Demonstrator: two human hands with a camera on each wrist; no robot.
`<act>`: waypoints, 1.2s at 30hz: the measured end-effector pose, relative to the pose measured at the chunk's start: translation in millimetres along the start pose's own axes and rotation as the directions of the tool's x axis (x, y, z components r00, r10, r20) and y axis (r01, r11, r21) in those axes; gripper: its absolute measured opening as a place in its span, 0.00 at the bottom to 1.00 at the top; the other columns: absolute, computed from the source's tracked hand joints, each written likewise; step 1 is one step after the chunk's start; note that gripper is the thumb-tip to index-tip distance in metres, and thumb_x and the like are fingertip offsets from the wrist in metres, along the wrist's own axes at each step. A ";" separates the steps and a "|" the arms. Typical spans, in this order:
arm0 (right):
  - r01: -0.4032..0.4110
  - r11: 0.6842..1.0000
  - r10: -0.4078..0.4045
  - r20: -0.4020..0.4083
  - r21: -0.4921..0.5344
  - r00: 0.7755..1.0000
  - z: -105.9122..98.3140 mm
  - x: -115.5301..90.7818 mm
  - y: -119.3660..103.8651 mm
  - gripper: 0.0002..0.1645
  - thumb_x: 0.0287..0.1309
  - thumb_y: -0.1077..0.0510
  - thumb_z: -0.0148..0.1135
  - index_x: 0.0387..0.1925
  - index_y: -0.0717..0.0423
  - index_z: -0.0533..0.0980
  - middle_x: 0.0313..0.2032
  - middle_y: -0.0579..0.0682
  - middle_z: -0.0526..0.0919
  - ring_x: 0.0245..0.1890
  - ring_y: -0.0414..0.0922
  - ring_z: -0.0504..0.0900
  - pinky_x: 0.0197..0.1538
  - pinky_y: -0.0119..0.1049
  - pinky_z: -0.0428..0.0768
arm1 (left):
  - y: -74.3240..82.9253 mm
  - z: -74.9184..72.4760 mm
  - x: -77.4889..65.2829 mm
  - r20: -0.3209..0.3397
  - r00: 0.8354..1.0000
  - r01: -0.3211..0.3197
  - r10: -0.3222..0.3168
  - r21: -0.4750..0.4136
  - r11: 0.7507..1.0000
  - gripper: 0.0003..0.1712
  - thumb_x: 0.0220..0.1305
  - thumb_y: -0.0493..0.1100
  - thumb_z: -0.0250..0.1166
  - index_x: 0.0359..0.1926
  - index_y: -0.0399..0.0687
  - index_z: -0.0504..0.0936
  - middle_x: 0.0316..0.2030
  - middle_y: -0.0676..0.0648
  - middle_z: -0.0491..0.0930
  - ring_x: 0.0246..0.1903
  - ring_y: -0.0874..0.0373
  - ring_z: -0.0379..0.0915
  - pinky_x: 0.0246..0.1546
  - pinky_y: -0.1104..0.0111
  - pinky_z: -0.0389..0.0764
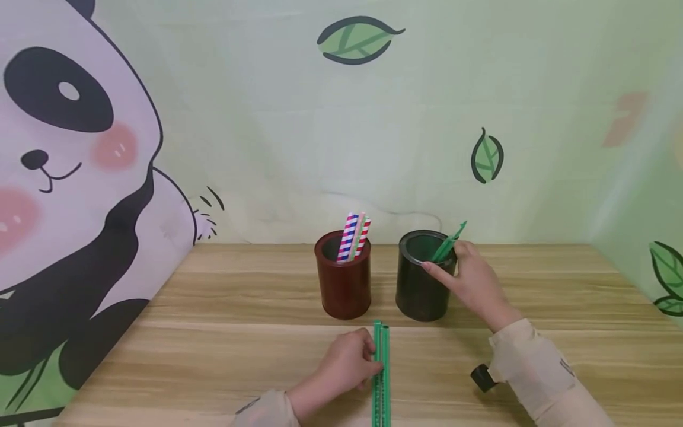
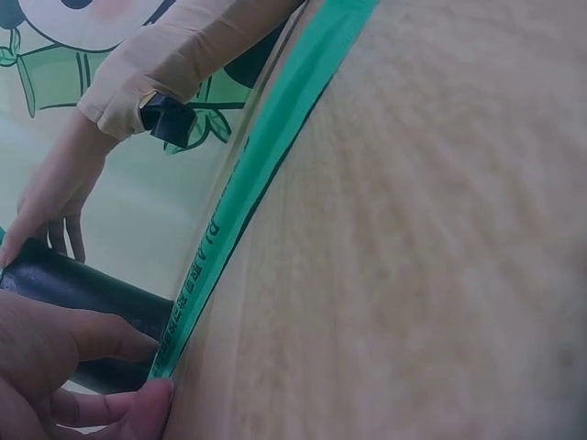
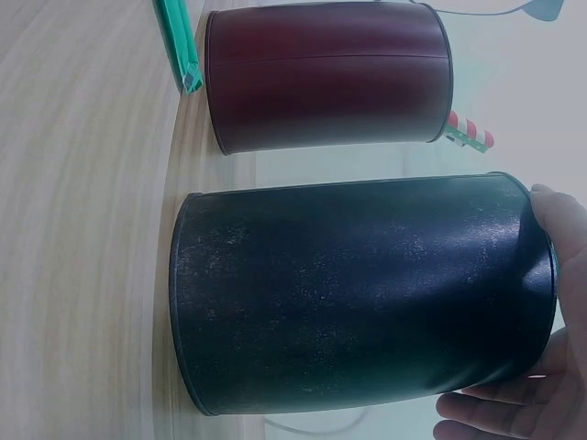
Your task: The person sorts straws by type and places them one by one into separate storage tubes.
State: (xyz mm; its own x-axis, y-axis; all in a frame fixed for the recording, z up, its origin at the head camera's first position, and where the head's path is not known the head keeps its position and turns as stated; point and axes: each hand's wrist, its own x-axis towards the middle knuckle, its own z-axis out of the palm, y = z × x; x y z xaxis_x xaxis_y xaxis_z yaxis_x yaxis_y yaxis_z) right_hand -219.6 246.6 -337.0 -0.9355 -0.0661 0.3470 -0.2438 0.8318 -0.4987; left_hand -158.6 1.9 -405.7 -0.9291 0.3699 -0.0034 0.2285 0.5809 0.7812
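Two long, thin green packets (image 1: 385,379) lie side by side on the table, with printed characters on them. My left hand (image 1: 347,363) has curled fingers at the left packet and pinches it near its far part; in the left wrist view the thumb and a finger meet its edge. My right hand (image 1: 477,281) holds the upper right side of a black pen-holder-shaped cup (image 1: 421,296), thumb on the front rim, other fingers round its side. Green packets (image 1: 447,246) stand inside that cup, leaning right. The right wrist view shows the cup's outer wall (image 3: 358,293).
Left of the black cup stands a dark red cup (image 1: 344,287) holding several striped sticks (image 1: 354,237). The wooden table (image 1: 240,350) meets a wall covering (image 1: 256,148) printed with a panda and leaves. A black wrist camera (image 1: 482,378) sits at the right sleeve.
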 end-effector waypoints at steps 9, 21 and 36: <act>-0.014 1.000 0.014 0.014 0.003 1.000 -0.9 -0.2 -0.3 0.47 0.60 0.32 0.55 0.60 0.71 0.65 0.62 0.69 0.66 0.58 0.64 0.72 0.60 0.60 0.71 | 5.7 0.4 -0.4 -0.019 0.999 0.038 -0.037 0.051 0.998 0.15 0.50 0.37 0.73 0.29 0.40 0.73 0.19 0.51 0.71 0.07 0.64 0.66 0.11 0.73 0.67; -0.019 1.000 0.019 0.018 0.003 1.000 -1.9 -0.9 -2.7 0.48 0.60 0.32 0.54 0.61 0.71 0.64 0.63 0.69 0.66 0.58 0.64 0.72 0.60 0.61 0.71 | 4.9 1.2 0.0 -0.014 0.999 0.030 -0.029 0.070 0.997 0.13 0.51 0.36 0.72 0.29 0.40 0.73 0.23 0.50 0.72 0.07 0.64 0.67 0.10 0.76 0.67; -0.015 1.000 0.016 0.023 -0.006 1.000 -3.1 -1.1 -4.3 0.50 0.60 0.32 0.54 0.63 0.72 0.62 0.62 0.70 0.66 0.59 0.64 0.71 0.61 0.60 0.71 | 9.5 3.2 1.3 -0.033 0.999 0.047 -0.042 0.164 0.985 0.14 0.50 0.37 0.71 0.29 0.43 0.72 0.22 0.49 0.72 0.04 0.66 0.65 0.09 0.76 0.66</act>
State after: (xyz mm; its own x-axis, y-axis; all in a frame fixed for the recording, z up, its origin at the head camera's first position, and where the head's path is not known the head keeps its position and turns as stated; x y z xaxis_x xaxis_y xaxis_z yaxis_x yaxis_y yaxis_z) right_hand -216.7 244.9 -332.8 -0.9448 -0.0658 0.3208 -0.2278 0.8360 -0.4992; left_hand -156.7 10.2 -400.2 -0.9469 0.3211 -0.0157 0.2292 0.7085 0.6674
